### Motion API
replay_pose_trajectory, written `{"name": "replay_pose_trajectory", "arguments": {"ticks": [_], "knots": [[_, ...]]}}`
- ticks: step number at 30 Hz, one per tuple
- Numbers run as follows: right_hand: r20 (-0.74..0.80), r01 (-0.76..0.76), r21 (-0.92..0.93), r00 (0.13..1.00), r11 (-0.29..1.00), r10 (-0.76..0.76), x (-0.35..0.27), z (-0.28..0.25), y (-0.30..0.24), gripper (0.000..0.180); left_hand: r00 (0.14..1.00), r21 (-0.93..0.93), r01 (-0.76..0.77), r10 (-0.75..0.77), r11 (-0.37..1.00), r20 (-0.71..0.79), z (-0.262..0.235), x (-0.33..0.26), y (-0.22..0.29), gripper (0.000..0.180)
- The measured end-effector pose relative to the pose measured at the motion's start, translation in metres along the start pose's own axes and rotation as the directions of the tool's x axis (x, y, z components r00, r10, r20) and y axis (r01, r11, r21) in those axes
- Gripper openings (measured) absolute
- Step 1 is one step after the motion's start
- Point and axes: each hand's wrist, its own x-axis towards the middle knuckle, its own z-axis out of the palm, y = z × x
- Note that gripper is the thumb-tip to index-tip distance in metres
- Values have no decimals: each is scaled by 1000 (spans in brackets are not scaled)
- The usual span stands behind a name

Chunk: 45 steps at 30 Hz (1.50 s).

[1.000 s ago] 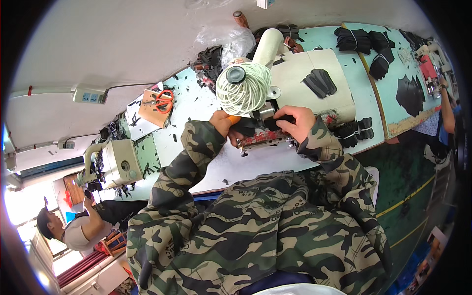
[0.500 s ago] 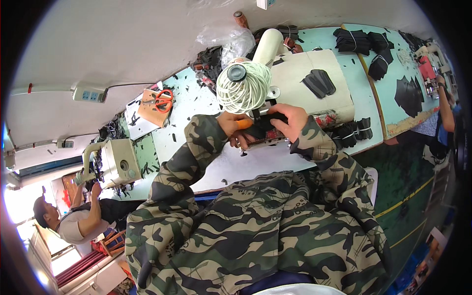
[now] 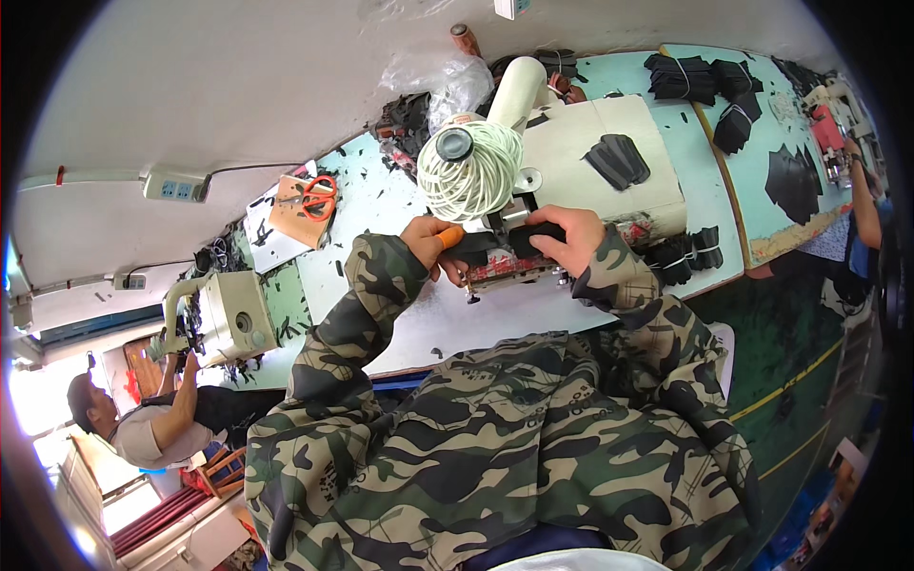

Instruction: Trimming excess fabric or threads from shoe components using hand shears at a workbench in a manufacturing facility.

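Both of my hands are at the front of a cream bench machine (image 3: 657, 181), one on each side of its small metal working head (image 3: 514, 213). My left hand (image 3: 427, 244), with an orange cover on one finger, is closed on a flat black piece of material (image 3: 471, 246). Over on the right, my right hand (image 3: 571, 238) pinches black material (image 3: 529, 240) between thumb and fingers. Whether the two black parts join under the head is hidden. A coil of pale cord (image 3: 468, 176) sits on top of the machine. A small stack of black pieces (image 3: 617, 160) lies on its flat bed.
Orange-handled scissors (image 3: 319, 197) lie on brown card to the left. Banded black bundles (image 3: 681, 78) are on the bench at the back right, others (image 3: 705, 249) beside the machine. A co-worker (image 3: 157, 419) sits at another machine (image 3: 233, 319); another person's arm (image 3: 864, 205) shows far right.
My hands have drawn apart: the left moved slightly left, and the right shifted a little right. More of the machine's front shows between them, with black material at each hand.
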Motion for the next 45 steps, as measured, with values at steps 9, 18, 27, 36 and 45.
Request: {"name": "replay_pose_trajectory", "arguments": {"ticks": [9,18,27,36,45], "knots": [[-104,163,-44,980,986,-167,3,6,5,23,998,4,-7,7,1000,58,16,7,7,22],[99,-60,105,994,993,50,7,6,4,22,997,36,-33,35,999,-64,-2,-5,-14,24],[-94,41,35,995,999,-38,-3,-7,0,23,992,-60,-109,113,992,60,20,1,6,24],[115,-103,60,989,993,96,-2,-16,-4,21,999,-17,-18,17,1000,-48,21,-3,1,25],[-4,-10,51,1000,999,11,-4,1,4,25,999,119,37,-37,992,-5,32,1,13,23]]}}
